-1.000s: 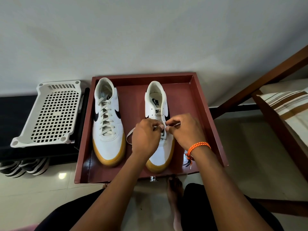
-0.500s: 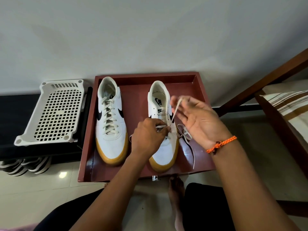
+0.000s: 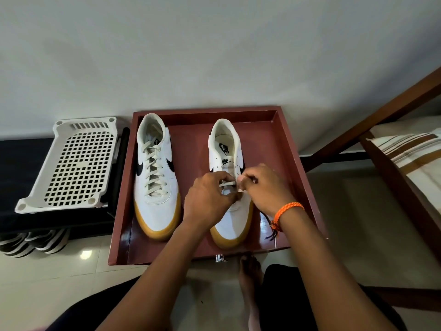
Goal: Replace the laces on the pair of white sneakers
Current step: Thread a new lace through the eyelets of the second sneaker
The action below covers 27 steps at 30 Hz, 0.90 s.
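Both hands work the right sneaker point(image 3: 229, 187) in the red tray point(image 3: 296, 168): our left hand point(image 3: 210, 199) and right hand point(image 3: 265, 189) pinch the lace point(image 3: 226, 183) at its lower eyelets, so next we likely thread the next eyelet up.

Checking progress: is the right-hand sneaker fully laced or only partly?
Partly laced. The right sneaker shows bare upper eyelets, and one lace crosses low down between the left hand and right hand, which pinch it.

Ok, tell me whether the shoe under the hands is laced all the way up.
No, the right shoe shows bare upper eyelets, unlike the left shoe.
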Tool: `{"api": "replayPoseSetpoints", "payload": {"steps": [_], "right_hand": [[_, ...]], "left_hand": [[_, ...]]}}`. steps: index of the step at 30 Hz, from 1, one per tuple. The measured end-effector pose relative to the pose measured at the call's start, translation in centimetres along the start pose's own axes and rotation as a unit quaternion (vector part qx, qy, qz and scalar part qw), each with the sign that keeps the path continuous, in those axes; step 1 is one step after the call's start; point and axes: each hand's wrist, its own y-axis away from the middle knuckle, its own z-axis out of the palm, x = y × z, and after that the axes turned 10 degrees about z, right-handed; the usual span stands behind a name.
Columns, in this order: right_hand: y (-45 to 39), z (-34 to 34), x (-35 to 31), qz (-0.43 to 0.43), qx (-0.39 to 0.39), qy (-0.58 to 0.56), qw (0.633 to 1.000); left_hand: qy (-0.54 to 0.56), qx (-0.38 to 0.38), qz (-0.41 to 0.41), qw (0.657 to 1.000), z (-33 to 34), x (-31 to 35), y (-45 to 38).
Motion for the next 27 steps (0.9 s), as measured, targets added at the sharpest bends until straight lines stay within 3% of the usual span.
{"api": "replayPoseSetpoints", "payload": {"steps": [2, 4, 8, 10, 12, 14, 17, 19, 24, 26, 27], "right_hand": [[0.4, -1.5, -0.8, -0.021, -0.037, -0.176, 0.983], [0.9, -3.0, -1.4, -0.046, -0.072, -0.352, 0.932], [1.4, -5.2, -1.5, -0.109, -0.183, -0.619, 0.756], [1.4, -5.6, -1.3, -0.130, -0.238, -0.705, 0.655], [1.2, -5.9, -1.0, -0.141, -0.260, -0.762, 0.576], [1.0, -6.1, -0.7, -0.139, -0.238, -0.791, 0.546], [0.7, -6.1, -0.3, -0.120, -0.164, -0.805, 0.557], [0.6, -6.1, -0.2, -0.128, -0.146, -0.821, 0.537], [0.7, -7.2, 0.1, -0.186, -0.251, -0.868, 0.386], [1.2, -7.9, 0.0, -0.190, -0.275, -0.867, 0.369], [1.4, -8.2, 0.1, -0.187, -0.274, -0.863, 0.380]], "left_hand": [[-0.005, -0.006, -0.003, 1.000, -0.1, 0.1, 0.0], [-0.011, -0.008, -0.009, 1.000, -0.1, 0.2, -0.1], [-0.010, 0.000, -0.013, 1.000, -0.2, 0.5, 0.0], [0.006, 0.005, -0.003, 1.000, -0.1, 0.6, 0.0], [-0.025, 0.016, 0.018, 0.999, -0.1, 0.8, 0.1], [-0.104, 0.036, 0.040, 0.993, -0.2, 0.9, 0.3], [-0.179, 0.058, 0.105, 0.976, 0.0, 1.3, 0.6], [-0.204, 0.054, 0.168, 0.963, 0.5, 1.7, 0.9], [-0.215, 0.019, 0.169, 0.962, 1.6, 2.1, 1.1], [-0.214, 0.027, 0.166, 0.962, 1.8, 2.0, 1.1], [-0.212, 0.030, 0.167, 0.962, 1.8, 2.0, 1.1]]}}
